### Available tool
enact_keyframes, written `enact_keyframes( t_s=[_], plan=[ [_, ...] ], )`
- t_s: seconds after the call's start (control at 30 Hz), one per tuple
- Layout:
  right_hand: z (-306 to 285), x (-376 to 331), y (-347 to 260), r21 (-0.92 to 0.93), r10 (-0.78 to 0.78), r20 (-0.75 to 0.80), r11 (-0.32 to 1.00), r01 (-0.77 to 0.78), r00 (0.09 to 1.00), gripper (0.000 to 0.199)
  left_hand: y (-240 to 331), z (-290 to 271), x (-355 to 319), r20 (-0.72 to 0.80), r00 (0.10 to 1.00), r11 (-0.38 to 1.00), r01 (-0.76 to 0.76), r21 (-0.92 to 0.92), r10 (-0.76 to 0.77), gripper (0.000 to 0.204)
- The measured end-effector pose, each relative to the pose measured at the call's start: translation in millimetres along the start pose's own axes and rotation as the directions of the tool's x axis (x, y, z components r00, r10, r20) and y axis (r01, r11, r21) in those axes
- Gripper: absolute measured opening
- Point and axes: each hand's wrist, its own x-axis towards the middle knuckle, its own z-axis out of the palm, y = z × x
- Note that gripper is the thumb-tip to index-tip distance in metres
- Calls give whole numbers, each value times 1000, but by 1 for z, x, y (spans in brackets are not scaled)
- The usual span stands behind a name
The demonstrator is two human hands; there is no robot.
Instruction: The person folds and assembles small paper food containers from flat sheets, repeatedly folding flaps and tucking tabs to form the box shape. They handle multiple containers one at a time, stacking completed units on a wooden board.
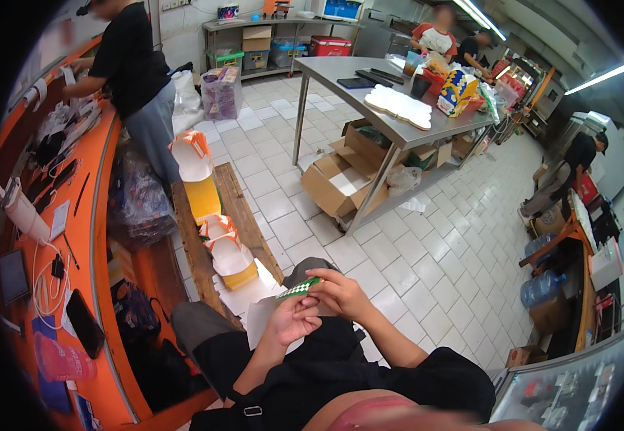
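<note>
My right hand [342, 293] pinches a green-and-white checkered piece of card [299, 289] above my lap. Just below it, my left hand [294, 322] has its fingers curled at the card's lower edge. A pale sheet [258, 320], perhaps part of the same card, hangs beside the left hand; the hands partly hide how they join. On the wooden bench [234, 192] in front of me stand two open yellow, orange and white paper food boxes, a near box [234, 262] and a far box [198, 179]. Flat white cards [260, 286] lie by the near one.
An orange counter [104, 208] on the left carries a phone [85, 323], cables and a pink cup [61, 357]. A steel table [319, 68] holds stacked white cards [398, 106], with cardboard boxes [333, 183] beneath. One person [134, 65] stands at the counter; others work farther back.
</note>
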Motion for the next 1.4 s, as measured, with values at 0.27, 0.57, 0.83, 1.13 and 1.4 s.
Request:
enact_keyframes(
  t_s=[0.27, 0.57, 0.83, 1.13, 1.4],
  plan=[
    [36, -14, -9, 177, 276, -160, 953, -247, 948, 7, -13, -6, 6, -226, 889, 884, -307, 353, 399, 15],
    [47, -16, -9, -56, 244, -282, 961, -270, 928, 22, -13, -1, 11, -52, 734, 551, -459, 697, 677, 24],
    [44, -17, 4, -86, 285, -181, 949, -304, 941, 16, -6, -10, 19, -43, 643, 285, -277, 918, 765, 18],
    [36, -18, 25, -188, 30, -34, 982, -36, 999, 17, 3, -9, 18, -64, 595, 261, -251, 932, 801, 15],
    [46, -24, 36, -147, -9, -115, 989, -8, 993, 20, 4, -25, 21, 29, 547, 80, -175, 981, 836, 11]
  ],
)
